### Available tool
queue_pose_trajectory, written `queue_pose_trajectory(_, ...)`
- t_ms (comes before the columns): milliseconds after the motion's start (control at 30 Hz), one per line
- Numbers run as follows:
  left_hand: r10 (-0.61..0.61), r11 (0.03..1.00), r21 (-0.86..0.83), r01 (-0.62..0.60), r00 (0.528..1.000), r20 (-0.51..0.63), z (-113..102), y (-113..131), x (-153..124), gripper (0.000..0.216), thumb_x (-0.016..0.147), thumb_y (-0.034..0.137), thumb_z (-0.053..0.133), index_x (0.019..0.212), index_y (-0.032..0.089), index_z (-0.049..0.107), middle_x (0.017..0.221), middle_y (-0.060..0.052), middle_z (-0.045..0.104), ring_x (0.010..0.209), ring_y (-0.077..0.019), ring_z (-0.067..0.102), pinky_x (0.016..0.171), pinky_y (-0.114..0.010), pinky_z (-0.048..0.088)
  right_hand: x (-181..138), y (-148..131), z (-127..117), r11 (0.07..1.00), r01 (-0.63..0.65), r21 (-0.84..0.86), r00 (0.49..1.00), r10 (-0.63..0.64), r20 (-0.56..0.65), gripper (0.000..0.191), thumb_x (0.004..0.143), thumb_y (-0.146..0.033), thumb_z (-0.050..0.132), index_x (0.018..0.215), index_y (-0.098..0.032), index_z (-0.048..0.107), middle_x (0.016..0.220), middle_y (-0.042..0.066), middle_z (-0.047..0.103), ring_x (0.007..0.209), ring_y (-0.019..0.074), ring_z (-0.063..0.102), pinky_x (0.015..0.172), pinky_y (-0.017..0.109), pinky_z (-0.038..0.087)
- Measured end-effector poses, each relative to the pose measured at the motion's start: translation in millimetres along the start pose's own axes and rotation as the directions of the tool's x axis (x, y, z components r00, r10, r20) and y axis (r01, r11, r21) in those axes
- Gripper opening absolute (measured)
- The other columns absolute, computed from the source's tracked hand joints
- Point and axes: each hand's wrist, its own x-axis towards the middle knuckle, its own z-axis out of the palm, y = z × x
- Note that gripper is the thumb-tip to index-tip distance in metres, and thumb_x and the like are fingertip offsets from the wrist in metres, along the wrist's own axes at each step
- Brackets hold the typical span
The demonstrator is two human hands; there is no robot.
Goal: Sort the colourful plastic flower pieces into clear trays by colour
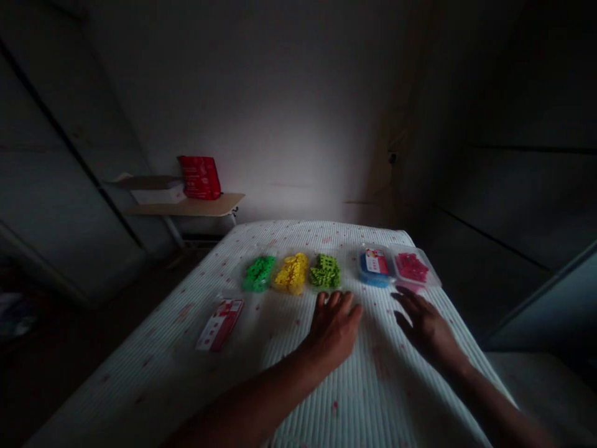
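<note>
Here, lime pieces (325, 272) sit beyond your curled left hand (336, 320), its grip unclear; pink pieces (411, 267) beyond your spread right hand (423, 320).

On the worktop (373, 373) I saw three tubs (296, 290) ahead and leftward of the left hand (336, 323), a lid (219, 325) well left of it, two more tubs (373, 283) beyond the right hand (422, 320).

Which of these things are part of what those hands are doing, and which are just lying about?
Likely part of it, on the cloth:
lime-green pieces, nearest the left hand
pink pieces, nearest the right hand
yellow pieces
green pieces
blue tub
red-and-white label

Probably just lying about:
red bag
box
side table
</note>
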Motion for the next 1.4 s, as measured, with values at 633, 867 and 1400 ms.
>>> queue_pose_trajectory(633, -0.457, 0.889, 0.009, 0.457, 0.89, 0.003, -35.7, -203.0, -62.9, 0.015, 0.079, 0.017, 0.05, 0.073, 0.015, 0.063, 0.081, -0.004, 0.063, 0.078, -0.0165, 0.055, 0.074, -0.028, 0.043, 60.7, -179.9, 83.7, 0.948, 0.23, 0.221, 0.906, -0.291, 0.307, 0.034, 0.088, -0.012, 0.04, 0.112, -0.019, 0.063, 0.115, 0.011, 0.064, 0.099, 0.0208, 0.06, 0.089, 0.035, 0.047)
queue_pose_trajectory(867, -0.398, 0.916, -0.013, 0.4, 0.909, -0.125, -60.7, -204.7, -75.1, 0.018, 0.08, 0.016, 0.049, 0.065, 0.017, 0.059, 0.073, -0.002, 0.059, 0.076, -0.016, 0.053, 0.072, -0.028, 0.043, 54.8, -171.2, 84.9, 0.911, 0.245, 0.331, 0.903, -0.339, 0.265, 0.031, 0.092, -0.017, 0.036, 0.1, -0.02, 0.065, 0.1, 0.008, 0.066, 0.095, 0.02, 0.057, 0.088, 0.036, 0.044)
queue_pose_trajectory(1400, -0.137, 0.988, -0.1, 0.113, 0.952, -0.274, -47.2, -39.2, -162.2, 0.019, 0.083, 0.014, 0.052, 0.064, 0.018, 0.053, 0.066, -0.001, 0.053, 0.067, -0.0142, 0.049, 0.06, -0.027, 0.043, -8.1, -93.4, 28.8, 0.778, -0.154, 0.61, 0.92, -0.112, 0.375, 0.039, 0.086, -0.044, 0.043, 0.106, -0.021, 0.068, 0.111, 0.011, 0.066, 0.1, 0.026, 0.062, 0.089, 0.036, 0.05)
